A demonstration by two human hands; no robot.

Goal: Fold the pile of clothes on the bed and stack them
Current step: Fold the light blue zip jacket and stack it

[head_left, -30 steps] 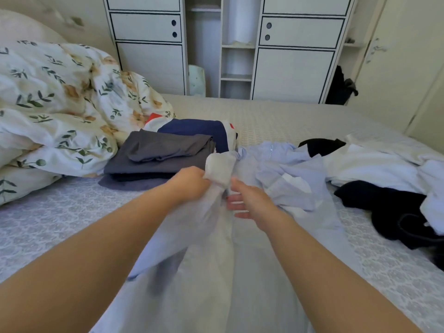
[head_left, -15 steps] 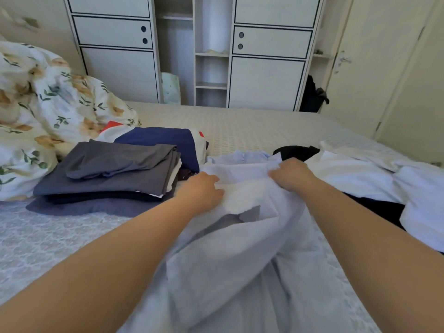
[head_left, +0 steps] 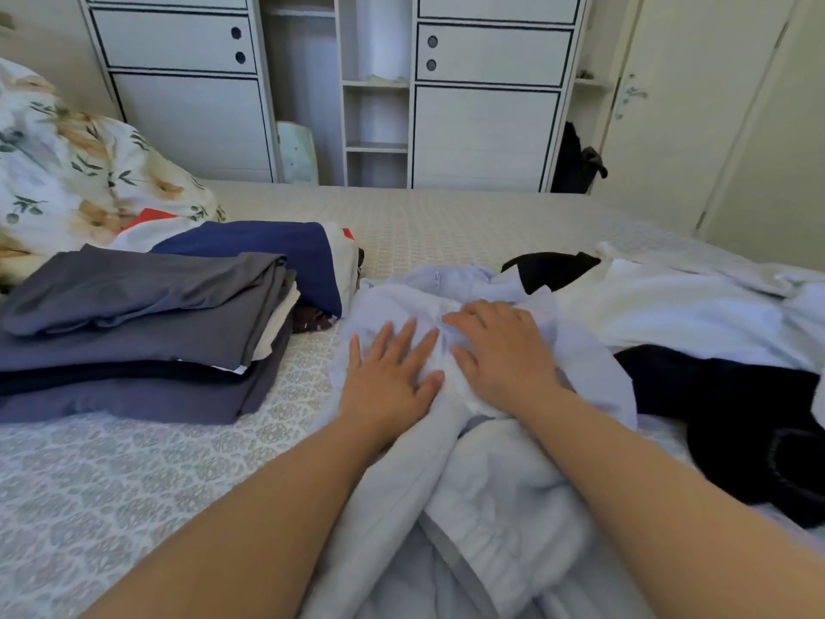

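Pale-blue garment (head_left: 482,498): long axis runs toward the wearer. Left hand (head_left: 388,377) and right hand (head_left: 500,355) press flat, fingers straight, at its far end; folded stack (head_left: 147,332) lies left, nearer the left hand.

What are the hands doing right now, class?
Left hand: open, flat on the pale blue garment.
Right hand: open, pressing the same garment.

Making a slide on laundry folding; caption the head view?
Both hands, left hand and right hand, press flat on a pale blue garment beside folded clothes.

Beyond the bed's far edge, white wardrobe (head_left: 486,105) with open shelves; cream door (head_left: 696,105) at right; floral duvet (head_left: 85,172) bunched at left.
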